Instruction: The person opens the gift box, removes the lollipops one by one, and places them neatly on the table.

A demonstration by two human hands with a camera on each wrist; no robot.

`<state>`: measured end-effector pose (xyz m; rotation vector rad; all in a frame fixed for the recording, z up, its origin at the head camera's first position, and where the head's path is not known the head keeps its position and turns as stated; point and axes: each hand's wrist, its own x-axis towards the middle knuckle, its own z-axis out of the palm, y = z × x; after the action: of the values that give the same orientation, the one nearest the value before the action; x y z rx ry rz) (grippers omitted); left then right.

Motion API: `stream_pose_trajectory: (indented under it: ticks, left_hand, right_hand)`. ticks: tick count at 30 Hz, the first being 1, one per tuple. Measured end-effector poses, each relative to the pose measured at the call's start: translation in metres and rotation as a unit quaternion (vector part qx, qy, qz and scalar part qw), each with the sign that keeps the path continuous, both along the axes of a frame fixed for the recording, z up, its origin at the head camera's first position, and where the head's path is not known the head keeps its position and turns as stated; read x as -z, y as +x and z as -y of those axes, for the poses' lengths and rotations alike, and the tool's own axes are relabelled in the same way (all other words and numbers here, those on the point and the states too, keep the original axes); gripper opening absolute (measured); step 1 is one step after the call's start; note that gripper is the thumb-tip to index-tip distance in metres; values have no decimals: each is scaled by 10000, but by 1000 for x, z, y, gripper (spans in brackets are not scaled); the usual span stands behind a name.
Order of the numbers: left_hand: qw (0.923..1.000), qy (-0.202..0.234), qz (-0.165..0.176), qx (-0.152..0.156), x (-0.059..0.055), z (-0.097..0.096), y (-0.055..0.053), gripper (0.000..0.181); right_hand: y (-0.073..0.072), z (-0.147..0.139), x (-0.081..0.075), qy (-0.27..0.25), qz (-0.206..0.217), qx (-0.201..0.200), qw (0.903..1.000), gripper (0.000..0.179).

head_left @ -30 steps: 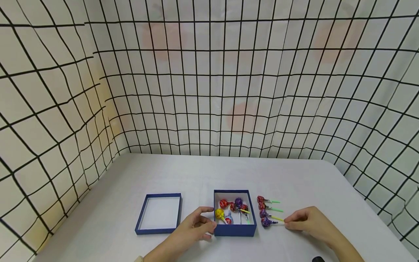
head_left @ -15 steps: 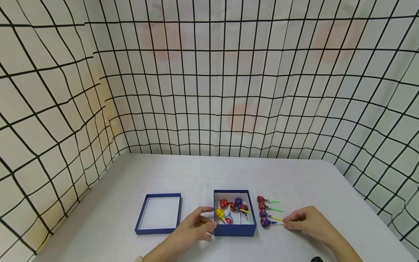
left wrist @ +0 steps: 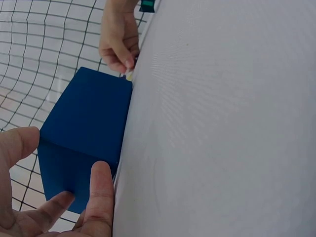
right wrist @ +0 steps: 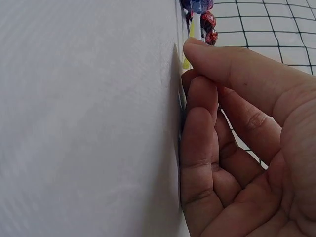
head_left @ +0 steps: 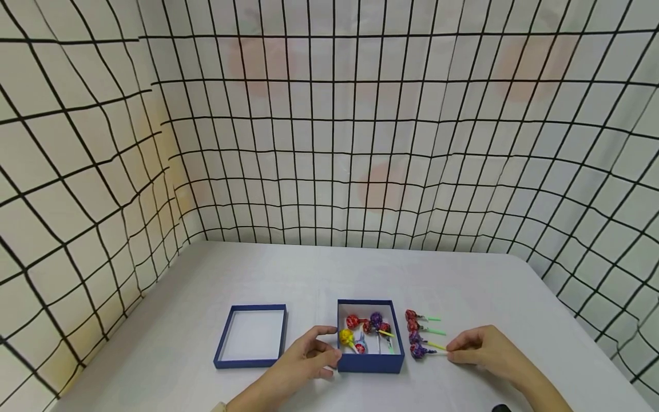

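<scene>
My right hand point(head_left: 481, 348) pinches the white stick of a purple-wrapped lollipop point(head_left: 418, 351) between thumb and index finger, low over the table. That lollipop is the nearest in a column; its purple head point(right wrist: 200, 5) tops the right wrist view. Beyond it lie another purple lollipop point(head_left: 415, 337) with a yellow stick and two red ones point(head_left: 413, 325) with green sticks. Loosely spread fingers of my left hand point(head_left: 309, 356) touch the left side of an open blue box point(head_left: 370, 363). Inside are several lollipops, among them a yellow one point(head_left: 346, 336). In the left wrist view, the box wall point(left wrist: 89, 111) hides them.
A shallow blue lid point(head_left: 247, 363) with a white inside lies face up on the white table point(head_left: 319, 274), left of my left hand. Black-lined grid netting point(head_left: 329, 137) surrounds the table's back and sides. A small black object point(head_left: 501, 408) shows at the bottom edge.
The head view has shifted very slightly. Both hands keep their holds, and the held lollipop and box stay in nearly the same places.
</scene>
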<state>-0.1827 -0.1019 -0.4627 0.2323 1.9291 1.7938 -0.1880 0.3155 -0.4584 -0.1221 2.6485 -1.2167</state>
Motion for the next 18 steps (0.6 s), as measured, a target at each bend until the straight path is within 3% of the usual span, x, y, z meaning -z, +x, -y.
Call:
stream_pose_trajectory:
  ticks: [12, 18]
  left_hand:
    - [10000, -49, 53, -32, 1, 0, -1, 60]
    - [9999, -101, 46, -47, 2, 0, -2, 60]
  right_hand:
    - [0, -8, 0, -268, 108, -171, 9994, 28]
    - [-4, -9, -4, -147, 133, -95, 9998, 27]
